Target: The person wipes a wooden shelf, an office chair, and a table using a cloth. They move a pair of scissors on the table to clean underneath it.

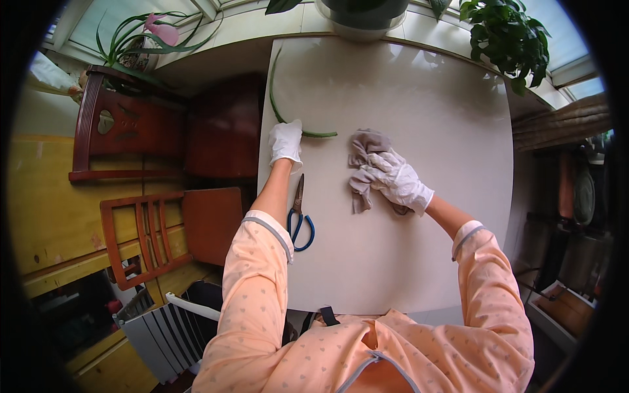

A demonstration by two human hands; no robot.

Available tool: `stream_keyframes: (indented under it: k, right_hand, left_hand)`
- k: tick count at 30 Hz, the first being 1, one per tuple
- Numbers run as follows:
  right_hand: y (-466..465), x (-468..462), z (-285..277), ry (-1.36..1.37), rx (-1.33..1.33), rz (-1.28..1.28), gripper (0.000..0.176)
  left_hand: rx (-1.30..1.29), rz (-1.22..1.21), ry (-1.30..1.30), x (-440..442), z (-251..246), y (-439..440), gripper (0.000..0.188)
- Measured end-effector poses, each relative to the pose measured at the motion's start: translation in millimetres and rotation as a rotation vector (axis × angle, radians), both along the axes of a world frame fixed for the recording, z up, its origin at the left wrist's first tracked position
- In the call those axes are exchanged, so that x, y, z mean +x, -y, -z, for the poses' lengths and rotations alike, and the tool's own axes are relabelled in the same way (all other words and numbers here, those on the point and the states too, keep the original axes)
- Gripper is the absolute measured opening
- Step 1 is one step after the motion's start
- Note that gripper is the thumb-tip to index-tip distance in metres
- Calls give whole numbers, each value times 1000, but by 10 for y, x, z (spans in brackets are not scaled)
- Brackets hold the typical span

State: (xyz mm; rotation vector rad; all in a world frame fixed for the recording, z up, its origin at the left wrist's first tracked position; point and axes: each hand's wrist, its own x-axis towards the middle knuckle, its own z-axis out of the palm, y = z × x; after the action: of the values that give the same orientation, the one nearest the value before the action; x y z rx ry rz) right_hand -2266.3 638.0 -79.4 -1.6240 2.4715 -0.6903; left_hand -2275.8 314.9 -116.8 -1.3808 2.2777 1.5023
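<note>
A long green aloe-like leaf (273,93) lies curved near the table's left edge, and my left hand (285,142), in a white glove, covers its lower bend; the fingers are mostly hidden. My right hand (399,179), gloved too, presses on a crumpled grey-mauve cloth (371,143) at the middle of the white table (373,265). Scissors (299,216) with blue handles lie just below my left hand, beside the forearm, blades pointing away from me.
Beyond the table's far edge a large plant pot (362,17) stands on the sill. Leafy green foliage (508,42) hangs at the far right. Dark red (132,127) and orange-brown (147,236) wooden chairs stand on the left, near a grey slatted object (159,339).
</note>
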Motion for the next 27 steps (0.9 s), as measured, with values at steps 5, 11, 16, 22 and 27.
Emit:
stream_keyframes:
  k: [5, 11, 16, 22, 27]
  right_hand:
    - [795, -507, 56, -158, -6, -232, 45]
    - [2021, -1255, 425, -214, -185, -83, 39]
    - [1501, -1946, 372, -133, -45, 190, 42]
    - [-461, -2162, 9, 530, -318, 963, 41]
    - [-1099, -2135, -175, 117, -102, 1048, 36]
  left_hand:
    - [-308, 206, -189, -126, -308, 354, 32]
    - [49, 24, -322, -18, -842, 353, 25]
    - [210, -49, -240, -122, -700, 5, 24]
    - [215, -13, -142, -222, -437, -163, 32]
    - [-453, 201, -464, -252, -506, -475, 28]
